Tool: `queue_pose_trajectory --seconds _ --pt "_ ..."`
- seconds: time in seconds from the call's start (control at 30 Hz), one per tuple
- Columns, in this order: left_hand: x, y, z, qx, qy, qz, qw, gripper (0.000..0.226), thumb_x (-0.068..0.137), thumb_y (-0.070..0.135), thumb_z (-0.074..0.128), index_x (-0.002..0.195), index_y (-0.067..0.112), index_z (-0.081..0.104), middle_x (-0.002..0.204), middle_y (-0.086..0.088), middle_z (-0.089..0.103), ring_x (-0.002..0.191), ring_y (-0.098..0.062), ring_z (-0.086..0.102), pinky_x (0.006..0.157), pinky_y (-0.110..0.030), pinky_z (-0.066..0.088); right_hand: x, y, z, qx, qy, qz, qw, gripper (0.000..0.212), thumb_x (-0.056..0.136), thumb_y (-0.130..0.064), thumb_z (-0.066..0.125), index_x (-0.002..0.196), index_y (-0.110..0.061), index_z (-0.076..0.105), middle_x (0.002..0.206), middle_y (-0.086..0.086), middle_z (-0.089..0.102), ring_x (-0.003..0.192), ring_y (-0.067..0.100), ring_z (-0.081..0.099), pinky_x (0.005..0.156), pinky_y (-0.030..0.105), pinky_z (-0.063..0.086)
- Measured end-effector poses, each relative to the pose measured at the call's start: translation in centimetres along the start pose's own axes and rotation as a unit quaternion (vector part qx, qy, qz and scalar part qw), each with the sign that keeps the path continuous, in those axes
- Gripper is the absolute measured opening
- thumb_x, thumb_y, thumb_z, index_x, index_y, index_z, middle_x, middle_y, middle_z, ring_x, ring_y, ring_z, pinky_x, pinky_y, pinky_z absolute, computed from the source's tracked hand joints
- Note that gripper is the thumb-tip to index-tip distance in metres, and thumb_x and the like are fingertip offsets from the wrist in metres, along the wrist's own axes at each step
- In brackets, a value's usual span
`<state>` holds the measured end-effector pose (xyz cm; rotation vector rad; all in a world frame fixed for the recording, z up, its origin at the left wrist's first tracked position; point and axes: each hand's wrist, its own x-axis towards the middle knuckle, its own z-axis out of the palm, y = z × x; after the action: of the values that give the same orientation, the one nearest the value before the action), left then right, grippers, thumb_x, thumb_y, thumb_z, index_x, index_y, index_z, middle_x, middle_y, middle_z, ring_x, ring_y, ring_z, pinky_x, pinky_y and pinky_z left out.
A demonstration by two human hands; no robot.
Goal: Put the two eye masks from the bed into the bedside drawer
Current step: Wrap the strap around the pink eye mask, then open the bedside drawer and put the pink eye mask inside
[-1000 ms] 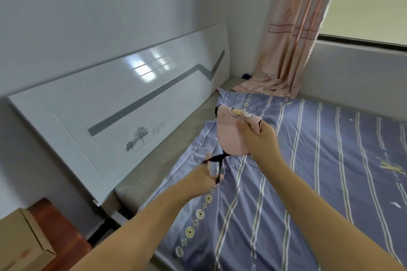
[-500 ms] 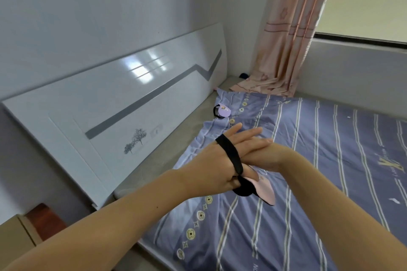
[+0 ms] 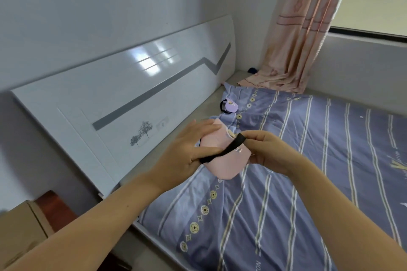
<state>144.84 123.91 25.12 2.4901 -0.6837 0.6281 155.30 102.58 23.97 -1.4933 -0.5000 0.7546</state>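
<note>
both forearms bare, left hand (image 3: 187, 149) and right hand (image 3: 267, 152) ungloved.

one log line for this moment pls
both hands: holding pink eye mask | right hand: pinching its strap | purple eye mask: on bed | drawer: unseen

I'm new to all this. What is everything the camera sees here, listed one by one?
pink eye mask: 1, pale pink with a black strap, held in both hands above the bed
purple eye mask: 1, lilac with a black strap, lying on the sheet near the headboard
bed sheet: 1, purple-blue with pale stripes, covering the bed
headboard: 1, glossy white with a grey zigzag, against the wall
curtain: 1, pink, by the window, its hem on the bed
cardboard box: 1, brown, lower left
left hand: 1, gripping the mask
right hand: 1, fingers pinching the strap
</note>
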Motion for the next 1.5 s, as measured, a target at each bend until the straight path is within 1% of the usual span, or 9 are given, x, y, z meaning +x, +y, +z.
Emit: queue_pose_trajectory --seconds 0.23,0.37,0.4,0.57,0.7,0.87,1.1,1.23,1.5 --pt "-3.8 -0.9 0.1 -0.247 0.083 -0.268 0.928 0.066 0.078 -0.020 0.036 0.106 0.030 0.069 0.127 0.019 0.056 0.124 -0.003 0.048 0.100 -0.009 0.039 3.2 0.2 3.9 -0.040 -0.075 0.038 0.996 0.020 0.092 -0.020 0.052 0.085 -0.015 0.070 0.069 -0.004 0.069 0.064 0.008 0.065 0.059 0.018 0.053" --pt "-9.1 -1.7 0.1 -0.527 0.222 -0.537 0.621 0.033 0.098 0.033 0.035 0.124 0.023 0.054 0.094 0.002 0.075 0.086 -0.017 0.070 0.067 -0.032 0.058 6.9 3.1 9.3 -0.131 -0.089 0.034 0.987 0.013 0.088 -0.018 0.059 0.081 -0.014 0.069 0.069 0.000 0.068 0.065 0.011 0.064 0.058 0.023 0.056" --pt "-11.0 -1.7 0.1 -0.528 0.225 -0.565 0.592 0.039 0.097 0.040 0.036 0.122 0.019 0.057 0.100 -0.003 0.074 0.091 -0.020 0.069 0.069 -0.035 0.058 7.6 4.0 10.9 -0.151 -0.105 0.038 0.982 0.012 0.088 -0.018 0.060 0.082 -0.013 0.068 0.070 0.002 0.068 0.067 0.014 0.064 0.060 0.026 0.058" --pt "-21.9 -0.8 -0.2 -0.271 0.173 -0.648 0.691 0.029 0.093 0.021 0.052 0.090 -0.005 0.062 0.082 -0.022 0.065 0.071 -0.020 0.066 0.069 -0.045 0.057 9.1 9.4 20.6 -0.181 -0.186 0.103 0.960 0.009 0.086 -0.016 0.062 0.080 -0.015 0.067 0.068 0.001 0.063 0.063 0.013 0.058 0.057 0.022 0.052" --pt "-31.4 -0.6 -1.0 -0.191 0.177 -0.693 0.672 0.034 0.092 0.022 0.053 0.067 0.000 0.055 0.062 -0.017 0.052 0.057 -0.016 0.047 0.056 -0.034 0.043 8.9 15.1 29.1 -0.202 -0.284 0.187 0.919 0.006 0.087 -0.010 0.059 0.088 -0.010 0.066 0.070 0.001 0.063 0.057 0.003 0.062 0.051 0.018 0.052" --pt "-44.0 -0.6 -0.3 -0.306 0.195 -0.756 0.545 0.016 0.093 0.008 0.051 0.079 0.006 0.057 0.064 -0.003 0.054 0.043 0.005 0.054 0.040 -0.008 0.043 8.4 24.0 38.5 -0.274 -0.332 0.251 0.867 0.011 0.087 -0.016 0.060 0.080 -0.020 0.067 0.073 -0.001 0.065 0.061 0.003 0.062 0.057 0.019 0.053" --pt "-58.3 -5.8 3.2 -0.309 0.266 -0.857 0.314 0.029 0.098 0.018 0.039 0.122 0.005 0.046 0.112 -0.020 0.056 0.080 -0.023 0.059 0.075 -0.035 0.050 12.1 37.1 43.2 -0.504 -0.258 0.192 0.802 0.020 0.089 -0.010 0.050 0.099 0.003 0.062 0.126 0.027 0.051 0.115 0.038 0.049 0.092 0.042 0.042" --pt "-65.6 -9.4 4.5 -0.171 0.305 -0.870 0.349 0.053 0.093 0.012 0.045 0.141 0.006 0.025 0.145 -0.016 0.039 0.128 -0.031 0.043 0.110 -0.041 0.034 16.8 41.6 43.4 -0.557 -0.156 0.098 0.810 0.020 0.090 -0.011 0.051 0.105 -0.002 0.062 0.154 0.017 0.014 0.139 0.034 0.020 0.108 0.040 0.027" --pt "-71.2 -12.8 7.3 -0.048 0.317 -0.864 0.389 0.041 0.087 0.001 0.046 0.127 -0.002 0.041 0.126 -0.026 0.054 0.114 -0.039 0.051 0.075 -0.026 0.037 20.1 45.5 44.6 -0.530 -0.124 0.025 0.839 0.034 0.091 -0.008 0.046 0.125 -0.006 0.049 0.147 0.022 0.022 0.121 0.042 0.040 0.094 0.034 0.034"
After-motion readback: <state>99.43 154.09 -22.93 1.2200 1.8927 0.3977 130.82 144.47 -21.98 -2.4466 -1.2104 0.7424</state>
